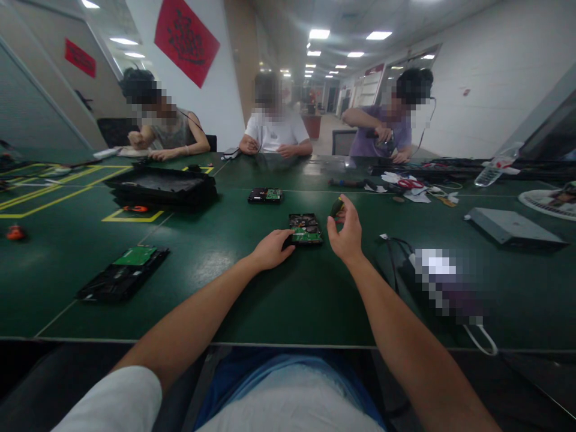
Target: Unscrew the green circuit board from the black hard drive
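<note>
A hard drive (310, 236) lies on the green table in front of me, its green circuit board facing up. My left hand (272, 249) grips its left edge, thumb at the near side and fingertips on the board. Just right of the drive, my right hand (347, 233) is raised with its fingers curled round a screwdriver (335, 208) with a dark green and yellow handle. The shaft of this tool cannot be made out. Farther back sits a second hard drive (265, 195), also board side up.
At the left lies a black drive bracket with a green board (128, 270); behind it are black plastic trays (164, 187). To the right are a grey metal box (515, 227), a cable (396, 264) and a plastic bottle (497, 166). Three people sit across the table (216, 312).
</note>
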A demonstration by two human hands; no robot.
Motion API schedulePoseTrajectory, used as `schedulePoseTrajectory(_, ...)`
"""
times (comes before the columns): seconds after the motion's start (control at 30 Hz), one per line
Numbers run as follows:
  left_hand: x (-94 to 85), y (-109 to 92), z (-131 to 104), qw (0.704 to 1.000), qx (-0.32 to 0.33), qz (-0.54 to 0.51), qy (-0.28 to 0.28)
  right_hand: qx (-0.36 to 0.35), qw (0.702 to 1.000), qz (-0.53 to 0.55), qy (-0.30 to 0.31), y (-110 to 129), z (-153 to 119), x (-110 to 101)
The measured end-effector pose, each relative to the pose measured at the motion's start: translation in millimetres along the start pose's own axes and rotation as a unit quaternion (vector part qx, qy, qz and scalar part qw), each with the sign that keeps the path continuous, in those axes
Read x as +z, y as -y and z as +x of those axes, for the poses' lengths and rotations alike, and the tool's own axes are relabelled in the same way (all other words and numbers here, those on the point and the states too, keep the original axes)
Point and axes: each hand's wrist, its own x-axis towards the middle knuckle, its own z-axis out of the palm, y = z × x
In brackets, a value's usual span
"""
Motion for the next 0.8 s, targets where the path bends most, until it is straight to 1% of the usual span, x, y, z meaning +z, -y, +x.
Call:
schedulePoseTrajectory(0.1,0.1,0.3,-0.1,1.0,0.0,0.001,0.001,-0.004,1.0,0.008,0.007,0.0,-0.4,0.3)
schedulePoseTrajectory(0.3,0.1,0.5,0.0,1.0,0.002,0.0,0.001,0.005,1.0,-0.017,-0.009,1.7,-0.6,-0.1)
schedulePoseTrajectory(0.53,0.4,0.9,0.3,1.0,0.003,-0.003,-0.001,-0.001,1.0,0.008,0.018,5.6,-0.4,0.5)
schedulePoseTrajectory(0.8,0.8,1.2,0.3,1.0,0.003,0.001,0.001,0.004,1.0,-0.005,-0.008,-3.4,-3.1,3.5)
